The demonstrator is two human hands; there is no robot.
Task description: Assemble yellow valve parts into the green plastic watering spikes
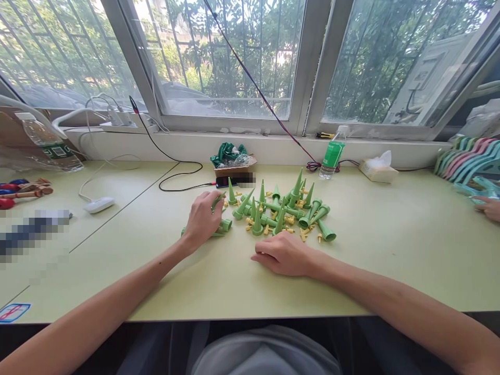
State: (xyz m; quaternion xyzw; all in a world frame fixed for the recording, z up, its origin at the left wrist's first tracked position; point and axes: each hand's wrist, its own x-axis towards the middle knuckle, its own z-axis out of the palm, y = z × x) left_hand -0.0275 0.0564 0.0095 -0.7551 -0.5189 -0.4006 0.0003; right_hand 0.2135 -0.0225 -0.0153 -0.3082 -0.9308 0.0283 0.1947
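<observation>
My left hand (203, 216) is closed round a green plastic plant-watering spike (219, 200), whose tip shows past my fingers. Beneath and beside that hand lie more green spikes, one with its ribbed end (225, 225) turned to the right. My right hand (282, 254) rests on the table with its fingers curled in; what they hold, if anything, is hidden. Just beyond it is a pile of green cone-shaped spikes (279, 223), some upright and others on their sides. Small yellow valve pieces (304, 232) are scattered among them.
Behind the pile are a phone (225, 182) on a cable and a small cardboard box (234, 169). A water bottle (332, 156) and tissue pack (378, 167) stand further right. Another person's hand (489, 208) touches pastel hangers (469, 161). A white mouse (99, 204) lies left.
</observation>
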